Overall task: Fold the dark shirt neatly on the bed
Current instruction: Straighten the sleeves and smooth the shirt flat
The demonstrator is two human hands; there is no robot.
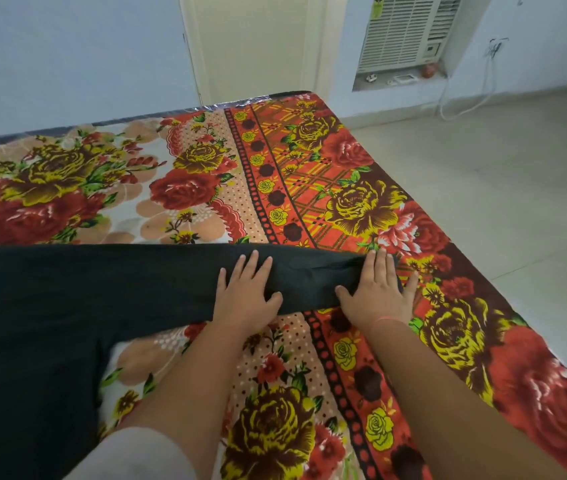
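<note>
Smoothing stage only: your left hand (245, 296) and right hand (377, 292) press flat, fingers spread, on the dark shirt (102, 289) sleeve, centre frame. Folding looks barely begun.

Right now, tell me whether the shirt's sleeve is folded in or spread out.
Spread out: the sleeve lies flat, stretched sideways from the dark shirt.

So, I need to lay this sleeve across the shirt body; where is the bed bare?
Bare floral bedspread lies beyond the dark shirt, and between both forearms. The shirt covers the left; left hand and right hand press its sleeve flat.
</note>
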